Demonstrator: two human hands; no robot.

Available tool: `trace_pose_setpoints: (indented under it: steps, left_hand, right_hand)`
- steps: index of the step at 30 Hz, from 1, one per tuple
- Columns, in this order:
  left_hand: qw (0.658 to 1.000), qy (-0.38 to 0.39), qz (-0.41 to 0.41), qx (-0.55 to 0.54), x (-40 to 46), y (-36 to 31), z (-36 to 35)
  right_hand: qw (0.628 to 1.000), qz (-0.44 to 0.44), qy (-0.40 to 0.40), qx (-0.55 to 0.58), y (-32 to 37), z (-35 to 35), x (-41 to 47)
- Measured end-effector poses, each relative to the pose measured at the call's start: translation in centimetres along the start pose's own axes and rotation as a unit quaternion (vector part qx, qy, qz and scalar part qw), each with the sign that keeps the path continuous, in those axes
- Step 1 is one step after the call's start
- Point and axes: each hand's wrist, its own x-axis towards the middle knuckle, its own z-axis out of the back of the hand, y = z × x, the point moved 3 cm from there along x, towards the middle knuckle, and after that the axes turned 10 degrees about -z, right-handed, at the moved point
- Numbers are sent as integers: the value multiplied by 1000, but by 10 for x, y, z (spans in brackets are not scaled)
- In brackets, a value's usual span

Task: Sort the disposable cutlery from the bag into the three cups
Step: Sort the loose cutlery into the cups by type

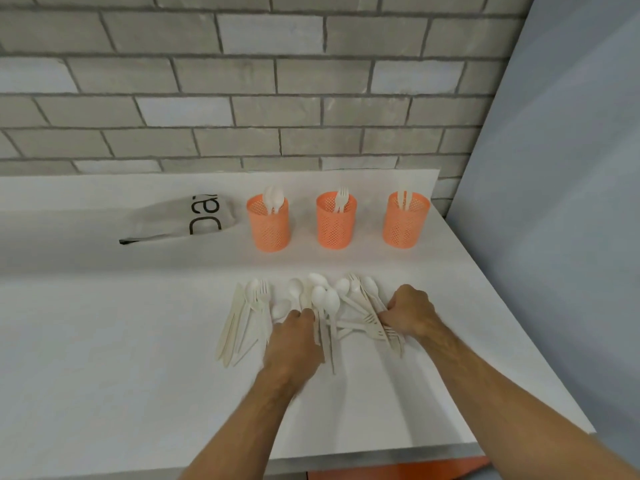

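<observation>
Three orange mesh cups stand in a row near the wall: the left cup (269,226) holds spoons, the middle cup (335,221) holds forks, the right cup (405,221) holds knives. A loose pile of white disposable cutlery (325,299) lies on the counter in front of them, with knives and a fork set apart at its left (239,323). My left hand (294,341) rests palm down on the pile's middle, fingers curled onto a spoon handle. My right hand (408,313) is curled over forks at the pile's right side. The empty white bag (183,220) lies left of the cups.
The white counter (104,341) ends at a front edge near me and a slanted right edge beside a grey-blue wall (554,202). A grey brick wall (242,81) runs behind the cups. An orange surface (398,471) shows below the counter edge.
</observation>
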Motion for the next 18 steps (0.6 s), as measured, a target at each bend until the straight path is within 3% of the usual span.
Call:
trace_pose_setpoints:
  steps: [5,10,18]
  left_hand:
    - [996,-34,53,-59,3,9,0]
    - [989,-11,102,-107,8,13,1]
    - [972,-9,122,-201,19,-2,2]
  right_hand:
    - [998,0,35,61,-2,-4,-5]
    - [996,1,41,80,-8,-4,-4]
    - [985,-23,96,140,7,-7,-14]
